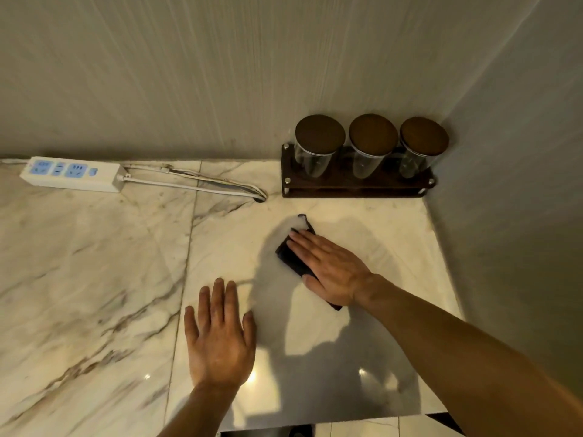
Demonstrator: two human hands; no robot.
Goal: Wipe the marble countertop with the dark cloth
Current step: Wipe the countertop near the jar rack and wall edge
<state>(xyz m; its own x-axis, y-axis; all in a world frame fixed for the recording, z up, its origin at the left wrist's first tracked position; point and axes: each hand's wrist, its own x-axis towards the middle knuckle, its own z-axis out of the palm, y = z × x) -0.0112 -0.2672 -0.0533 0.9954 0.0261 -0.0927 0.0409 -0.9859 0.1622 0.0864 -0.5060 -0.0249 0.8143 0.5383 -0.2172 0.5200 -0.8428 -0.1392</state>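
The marble countertop (94, 263) is pale with brown veins and fills the lower part of the view. A dark folded cloth (291, 257) lies on it right of centre, mostly covered by my right hand (328, 268), which presses flat on top with fingers pointing to the upper left. One corner of the cloth sticks out beyond the fingertips and another shows below the wrist. My left hand (219, 332) rests flat on the marble nearer the front, fingers spread, holding nothing.
A dark wooden rack (356, 184) with three glass jars under brown lids stands in the back right corner. A white power strip (71, 173) lies at the back left, its cables running to a hole in the counter. Walls close the back and right side.
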